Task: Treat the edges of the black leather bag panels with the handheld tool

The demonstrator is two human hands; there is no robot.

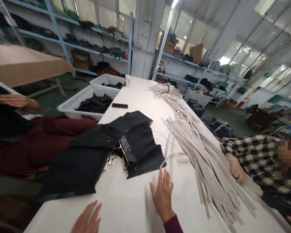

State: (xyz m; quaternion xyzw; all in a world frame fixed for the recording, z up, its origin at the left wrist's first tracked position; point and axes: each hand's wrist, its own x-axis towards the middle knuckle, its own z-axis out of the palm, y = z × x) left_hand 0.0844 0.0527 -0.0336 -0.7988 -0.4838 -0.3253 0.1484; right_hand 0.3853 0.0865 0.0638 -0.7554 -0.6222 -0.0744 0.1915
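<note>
My right hand (163, 197) is over the white table with its fingers spread. Its fingertips are by the end of one loose pale strip (172, 154), which curves out from a long pile of flat grey-beige strips (203, 155); whether they touch it I cannot tell. At the bottom edge my left hand (87, 220) shows only in part, fingers stretched out and nothing in them. Ahead of both hands lie black fabric pieces (70, 170), with a gold-edged opening (123, 149) and a small metal clasp (110, 162) among them.
Farther up the white table (138, 94) lie a dark phone (119, 105) and a tied strip bundle (168, 89). White bins (65, 108) with black pieces stand left. A person in checked clothing (252, 152) sits right, a hand by the strips; another person in dark red trousers (50, 129) sits left.
</note>
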